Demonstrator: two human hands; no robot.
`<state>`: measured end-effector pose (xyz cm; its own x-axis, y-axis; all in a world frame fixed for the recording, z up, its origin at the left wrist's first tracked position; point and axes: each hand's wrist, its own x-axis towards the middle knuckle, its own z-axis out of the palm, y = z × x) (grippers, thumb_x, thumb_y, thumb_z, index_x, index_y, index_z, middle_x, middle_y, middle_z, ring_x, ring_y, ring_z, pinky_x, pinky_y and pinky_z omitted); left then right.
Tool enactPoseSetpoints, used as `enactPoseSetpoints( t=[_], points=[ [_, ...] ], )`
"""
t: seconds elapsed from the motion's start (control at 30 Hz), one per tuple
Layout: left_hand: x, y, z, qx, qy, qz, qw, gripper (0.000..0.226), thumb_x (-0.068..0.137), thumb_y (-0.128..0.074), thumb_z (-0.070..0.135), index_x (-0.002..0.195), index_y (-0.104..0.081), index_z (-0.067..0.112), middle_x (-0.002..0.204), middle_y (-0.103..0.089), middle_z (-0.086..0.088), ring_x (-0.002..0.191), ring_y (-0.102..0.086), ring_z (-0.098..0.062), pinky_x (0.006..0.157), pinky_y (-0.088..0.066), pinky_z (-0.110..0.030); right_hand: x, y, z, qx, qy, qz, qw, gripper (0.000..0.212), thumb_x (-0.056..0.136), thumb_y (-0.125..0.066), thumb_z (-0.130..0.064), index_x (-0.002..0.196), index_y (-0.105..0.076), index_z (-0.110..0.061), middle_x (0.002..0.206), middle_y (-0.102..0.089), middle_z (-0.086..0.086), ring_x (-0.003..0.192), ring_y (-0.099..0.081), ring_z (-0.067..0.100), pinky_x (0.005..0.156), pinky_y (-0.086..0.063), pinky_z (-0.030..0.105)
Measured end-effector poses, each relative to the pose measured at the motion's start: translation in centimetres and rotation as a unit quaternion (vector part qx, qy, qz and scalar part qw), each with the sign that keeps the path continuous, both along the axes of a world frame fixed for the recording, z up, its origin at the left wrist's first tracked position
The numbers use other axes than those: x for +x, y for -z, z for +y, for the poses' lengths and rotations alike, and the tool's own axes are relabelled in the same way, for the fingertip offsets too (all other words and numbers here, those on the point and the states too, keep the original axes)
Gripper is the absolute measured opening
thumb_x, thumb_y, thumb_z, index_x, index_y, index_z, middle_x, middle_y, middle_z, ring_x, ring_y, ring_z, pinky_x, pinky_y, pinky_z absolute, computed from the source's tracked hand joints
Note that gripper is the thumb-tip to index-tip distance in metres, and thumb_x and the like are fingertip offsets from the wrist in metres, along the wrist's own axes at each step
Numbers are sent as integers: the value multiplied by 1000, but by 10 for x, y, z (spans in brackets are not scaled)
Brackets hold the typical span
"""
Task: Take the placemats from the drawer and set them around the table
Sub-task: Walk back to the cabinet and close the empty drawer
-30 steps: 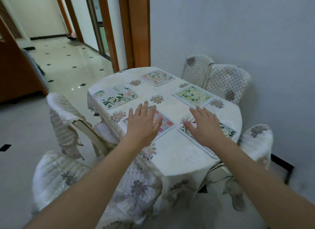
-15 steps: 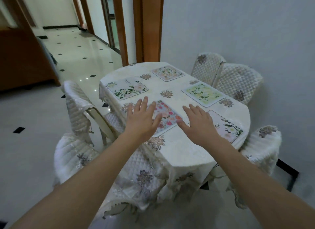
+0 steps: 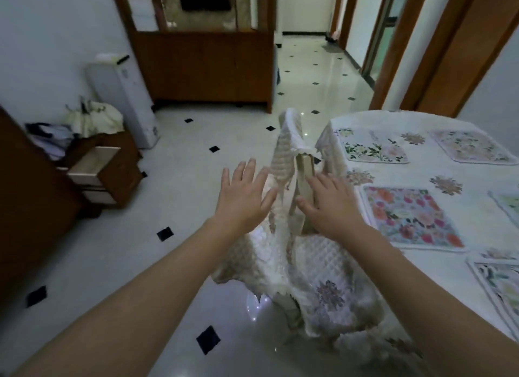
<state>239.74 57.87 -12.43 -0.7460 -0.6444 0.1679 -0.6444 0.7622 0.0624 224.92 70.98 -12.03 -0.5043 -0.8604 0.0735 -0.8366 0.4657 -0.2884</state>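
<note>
Lay flat on the surface [image 3: 421, 163], each before a seat: four placemats fully or partly in view, namely the leafy placemat [image 3: 373, 149] at the near-left edge, the pale floral placemat [image 3: 471, 147] further back, the bright flower placemat [image 3: 411, 218] closest to the hands, and the corner placemat [image 3: 500, 281] cut by the frame at the right. Were spaced apart, probably so that every chair got one. Seemed mostly done with the setting, judging from this.

Stood pulled out at the left, well apart from the surface: the drawer [image 3: 94, 166], with nothing visible inside.

Hovered over the floor and the covered chair [image 3: 292, 180]: left hand [image 3: 244, 198], grip spread wide, fingers straight, holding nothing. Was beside it: right hand [image 3: 331, 205], grip also spread, fingers straight and near the chair back; could not tell whether touching it. Carried no mat in either grip.
</note>
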Motion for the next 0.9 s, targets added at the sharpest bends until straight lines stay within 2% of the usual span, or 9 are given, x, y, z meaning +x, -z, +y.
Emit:
enactPoseSetpoints(
  t=[0.2,0.37,0.53,0.7,0.9],
  points=[
    [119,1,-73,7,-129,17,991,62,100,-16,56,155,-18,26,164,-10,-6,150,-9,-25,120,-2,-52,94,-8,-104,0,-105,10,994,66,98,-30,-59,154,-18,-27,162,-14,0,149,-8,22,120,-8,46],
    [211,-6,-135,-2,-192,32,981,61,101,-19,55,154,-22,25,163,-14,-7,149,-10,-25,120,-4,-52,181,-6,-186,-9,-165,5,986,66,98,-29,-58,155,-18,-26,163,-13,1,150,-8,23,120,-9,48],
    [288,-7,-191,4,-240,17,971,62,101,-16,56,155,-19,26,164,-9,-5,150,-5,-24,121,-2,-51,245,2,-253,8,-202,-9,979,66,98,-29,-58,155,-15,-27,163,-10,0,150,-5,21,121,-7,46],
    [320,2,-240,31,-291,41,955,63,100,-17,57,154,-22,25,163,-13,-6,150,-9,-26,120,-6,-53,264,6,-306,11,-224,-10,974,66,98,-30,-57,155,-17,-25,163,-12,1,150,-6,22,121,-9,47],
    [294,20,-294,24,-279,20,960,64,99,-16,59,155,-20,27,164,-10,-5,150,-7,-25,121,-5,-52,244,20,-378,20,-227,-7,974,67,98,-29,-58,155,-18,-25,163,-13,2,150,-7,23,121,-9,47]
  ],
)
